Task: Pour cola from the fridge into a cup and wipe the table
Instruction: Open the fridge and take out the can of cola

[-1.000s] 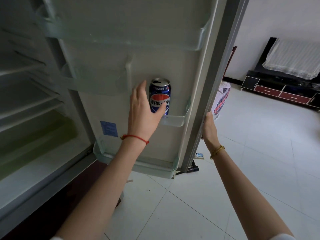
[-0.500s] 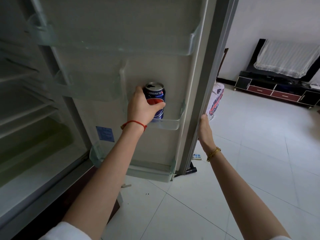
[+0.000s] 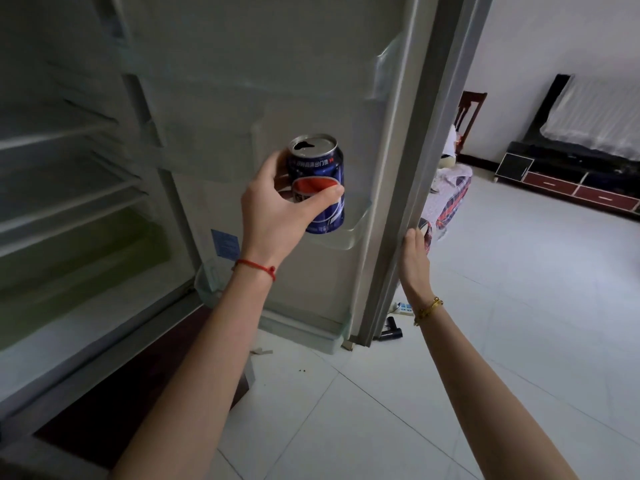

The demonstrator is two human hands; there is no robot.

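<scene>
Cola can (image 3: pixel 320 188) front and centre, dark blue with the red, white and blue Pepsi globe facing us and a band of white Chinese characters round the top, too small to read for certain. It stands nearly upright, long axis vertical with a slight lean, silver lid up and its dark opening on show toward the left. Left hand (image 3: pixel 273 216) has it, thumb curled across the front over the logo and fingers wrapped round the far side, a red string bracelet (image 3: pixel 258 268) on the wrist. The can's base hangs just above the clear door shelf (image 3: pixel 353 233) on the inside of the open fridge door (image 3: pixel 311 81); whether it touches the shelf I cannot tell. Right hand (image 3: pixel 415 258), gold bracelet (image 3: pixel 427 310) at the wrist, is laid along the outer edge of that door with fingers straight. A small blue sticker (image 3: pixel 225 242) sits low on the door liner, its print unreadable. To the left, bare fridge shelves (image 3: pixel 69 188) in shadow. Beyond the door, a white tiled floor (image 3: pixel 519 306), a plaid cloth bundle (image 3: pixel 450 199), a dark wooden chair (image 3: pixel 469 112) and a low black and red cabinet (image 3: pixel 571 188).
</scene>
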